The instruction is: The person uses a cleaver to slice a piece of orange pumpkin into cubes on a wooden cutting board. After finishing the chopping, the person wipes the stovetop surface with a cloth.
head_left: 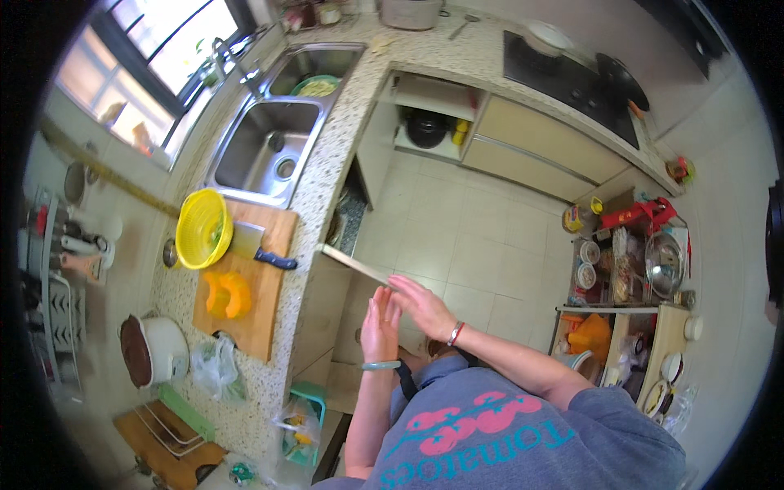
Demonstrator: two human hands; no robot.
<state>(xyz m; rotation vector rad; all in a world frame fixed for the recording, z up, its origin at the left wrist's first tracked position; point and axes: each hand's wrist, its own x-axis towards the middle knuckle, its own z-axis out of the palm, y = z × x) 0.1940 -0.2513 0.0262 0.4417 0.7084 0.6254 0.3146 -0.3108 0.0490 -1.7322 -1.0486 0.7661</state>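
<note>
My left hand (380, 331), wrist in a pale green bangle, is raised with its fingers straight and nothing visible in it. Close against it, my right hand (425, 310) stretches its fingers forward, with a red band at the wrist. Both hands are by the outer edge of an open cabinet door (357, 266). The right fingertips overlap that edge in the picture; whether they touch it I cannot tell. A cutting board (273, 327) on the counter to the left carries a cleaver (247, 239), orange pumpkin pieces (227, 296) and a yellow basket (204, 229).
A double sink (269, 151) lies beyond the board. A second cabinet door (377, 147) stands open past the dark cabinet opening. Tiled floor (457, 212) stretches ahead. Plastic bags (216, 367) and a white pot (167, 351) are at left; a loaded shelf (608, 310) stands at right.
</note>
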